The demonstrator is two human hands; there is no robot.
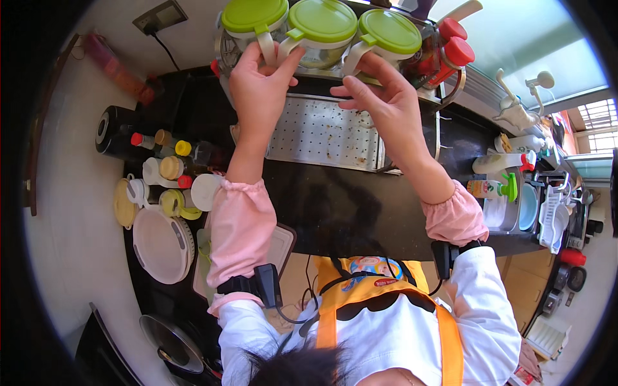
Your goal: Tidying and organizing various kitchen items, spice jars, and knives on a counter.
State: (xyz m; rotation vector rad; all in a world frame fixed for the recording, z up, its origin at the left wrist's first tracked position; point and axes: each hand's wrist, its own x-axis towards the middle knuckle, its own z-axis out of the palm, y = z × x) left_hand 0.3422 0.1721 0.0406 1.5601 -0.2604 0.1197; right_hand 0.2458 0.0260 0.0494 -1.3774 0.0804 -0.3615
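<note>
Three glass jars with green lids and white handles stand in a row at the top: the left jar [254, 14], the middle jar [322, 21] and the right jar [390, 31]. My left hand [263, 84] is at the left and middle handles, with thumb and fingers around the middle jar's handle [288, 46]. Some of its fingers are hidden behind the handles. By the right jar's handle [356, 57] is my right hand [386, 99], its fingers apart and fingertips close to or touching that handle.
Below the jars lies a perforated metal tray [328, 132] on the black countertop [347, 202]. Red-lidded jars [457, 52] stand right of the row. Bottles [181, 159] and a round lidded container [161, 246] crowd the left; spray bottles [502, 161] and a dish rack [553, 207] are at right.
</note>
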